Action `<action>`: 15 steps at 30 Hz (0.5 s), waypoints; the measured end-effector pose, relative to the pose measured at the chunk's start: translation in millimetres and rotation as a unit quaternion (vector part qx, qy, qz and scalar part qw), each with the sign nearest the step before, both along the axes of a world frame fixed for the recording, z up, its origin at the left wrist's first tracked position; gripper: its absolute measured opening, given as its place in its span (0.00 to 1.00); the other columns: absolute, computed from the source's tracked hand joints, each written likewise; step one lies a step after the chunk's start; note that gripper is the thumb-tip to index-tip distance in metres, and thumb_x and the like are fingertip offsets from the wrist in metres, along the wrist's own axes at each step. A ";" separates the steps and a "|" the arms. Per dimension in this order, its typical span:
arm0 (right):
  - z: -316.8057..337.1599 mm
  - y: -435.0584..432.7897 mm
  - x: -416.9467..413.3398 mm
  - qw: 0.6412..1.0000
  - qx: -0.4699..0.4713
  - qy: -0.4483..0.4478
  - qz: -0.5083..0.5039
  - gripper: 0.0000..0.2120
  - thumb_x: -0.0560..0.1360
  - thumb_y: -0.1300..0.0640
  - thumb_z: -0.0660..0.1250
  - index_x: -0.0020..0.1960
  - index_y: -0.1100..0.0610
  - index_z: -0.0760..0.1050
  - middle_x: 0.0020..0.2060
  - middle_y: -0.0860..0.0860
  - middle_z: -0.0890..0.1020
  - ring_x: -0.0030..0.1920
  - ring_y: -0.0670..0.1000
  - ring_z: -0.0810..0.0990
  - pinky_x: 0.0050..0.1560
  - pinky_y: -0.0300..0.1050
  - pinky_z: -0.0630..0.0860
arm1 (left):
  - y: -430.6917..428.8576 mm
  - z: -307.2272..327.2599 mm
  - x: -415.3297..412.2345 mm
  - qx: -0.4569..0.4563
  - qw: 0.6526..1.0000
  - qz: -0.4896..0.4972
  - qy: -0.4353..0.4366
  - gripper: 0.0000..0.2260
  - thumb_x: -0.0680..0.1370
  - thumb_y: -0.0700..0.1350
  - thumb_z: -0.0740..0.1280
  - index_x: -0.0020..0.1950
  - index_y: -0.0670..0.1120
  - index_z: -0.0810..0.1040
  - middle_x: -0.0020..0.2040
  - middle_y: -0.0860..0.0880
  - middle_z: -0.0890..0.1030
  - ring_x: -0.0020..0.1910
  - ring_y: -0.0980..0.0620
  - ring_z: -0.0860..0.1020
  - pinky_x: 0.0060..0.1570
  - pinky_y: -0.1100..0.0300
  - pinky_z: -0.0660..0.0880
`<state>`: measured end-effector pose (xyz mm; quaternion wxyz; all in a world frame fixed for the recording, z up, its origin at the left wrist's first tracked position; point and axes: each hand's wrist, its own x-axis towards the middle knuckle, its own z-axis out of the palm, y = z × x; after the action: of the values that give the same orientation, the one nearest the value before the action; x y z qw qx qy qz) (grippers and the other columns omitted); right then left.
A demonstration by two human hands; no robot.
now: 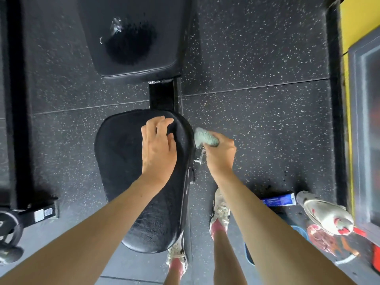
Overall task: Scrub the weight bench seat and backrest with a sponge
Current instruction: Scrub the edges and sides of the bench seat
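Sponge [206, 137]: soft, soaked, light by the look, probably slick; best gripped round the middle. Bunched in curled right hand [221, 155], dripping, just beside right edge of seat [123, 161]. Left hand [158, 145] resting on seat, fingers loosely spread, likely bracing. Backrest [133, 64] beyond, wet patch showing.

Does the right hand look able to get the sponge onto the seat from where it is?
Probably yes: the right hand grips the sponge just beside the right edge of the seat; the left hand rests on only its far part.
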<state>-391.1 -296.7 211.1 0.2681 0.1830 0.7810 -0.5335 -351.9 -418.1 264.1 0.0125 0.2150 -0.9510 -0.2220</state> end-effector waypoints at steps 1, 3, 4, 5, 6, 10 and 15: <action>0.8 -9.1 -9.4 1.000 0.003 0.006 -0.002 0.23 0.68 0.76 0.58 0.51 0.57 0.82 0.32 0.46 0.79 0.26 0.42 0.73 0.25 0.35 0.70 | 0.7 -1.4 -0.3 -0.001 1.000 0.001 0.001 0.16 0.76 0.32 0.61 0.63 0.42 0.72 0.61 0.43 0.71 0.57 0.45 0.67 0.54 0.58 0.69; 6.5 -22.2 -6.8 1.000 0.013 0.010 -0.021 0.25 0.66 0.77 0.54 0.50 0.57 0.82 0.33 0.47 0.78 0.30 0.45 0.72 0.29 0.40 0.71 | 2.1 -3.9 2.0 0.001 1.000 0.000 0.001 0.16 0.76 0.31 0.61 0.63 0.42 0.72 0.61 0.43 0.72 0.56 0.45 0.68 0.54 0.58 0.69; 7.3 -21.8 3.1 0.999 0.016 0.015 -0.033 0.25 0.65 0.77 0.54 0.49 0.57 0.82 0.33 0.47 0.78 0.30 0.46 0.72 0.29 0.41 0.70 | 3.4 -4.9 4.2 0.000 1.000 -0.003 -0.001 0.16 0.75 0.31 0.61 0.63 0.42 0.72 0.60 0.43 0.72 0.55 0.45 0.68 0.54 0.57 0.69; 7.5 -16.2 15.4 0.999 0.010 0.021 -0.037 0.24 0.65 0.78 0.54 0.48 0.58 0.81 0.33 0.46 0.77 0.30 0.46 0.71 0.28 0.40 0.67 | 5.1 -5.8 6.2 -0.001 1.000 -0.007 -0.003 0.16 0.75 0.31 0.61 0.62 0.42 0.72 0.60 0.43 0.72 0.55 0.45 0.68 0.53 0.55 0.70; 8.8 -8.1 25.5 1.000 -0.001 0.020 -0.024 0.24 0.65 0.78 0.55 0.47 0.58 0.81 0.32 0.45 0.77 0.29 0.45 0.69 0.27 0.37 0.65 | 7.2 -6.3 8.2 -0.003 1.000 -0.010 -0.004 0.16 0.76 0.31 0.61 0.63 0.42 0.72 0.61 0.43 0.72 0.55 0.46 0.68 0.53 0.54 0.71; 9.9 5.8 3.6 0.999 -0.032 -0.013 0.025 0.24 0.68 0.78 0.57 0.48 0.56 0.81 0.31 0.48 0.78 0.21 0.43 0.67 0.19 0.34 0.62 | 14.7 -7.8 12.4 -0.004 1.000 0.008 0.006 0.16 0.76 0.32 0.61 0.63 0.42 0.72 0.60 0.44 0.72 0.55 0.46 0.68 0.55 0.51 0.71; 5.1 -21.3 -3.9 1.000 0.027 0.008 -0.003 0.25 0.67 0.77 0.54 0.52 0.58 0.81 0.39 0.50 0.79 0.34 0.48 0.75 0.31 0.42 0.74 | 13.6 -8.7 11.1 -0.048 0.999 -0.009 -0.012 0.20 0.74 0.31 0.60 0.66 0.41 0.72 0.64 0.44 0.74 0.60 0.45 0.69 0.61 0.50 0.67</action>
<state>-395.0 -317.9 216.2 0.2547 0.1882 0.7966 -0.5148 -340.7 -404.5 255.4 0.0093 0.2078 -0.9627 -0.1732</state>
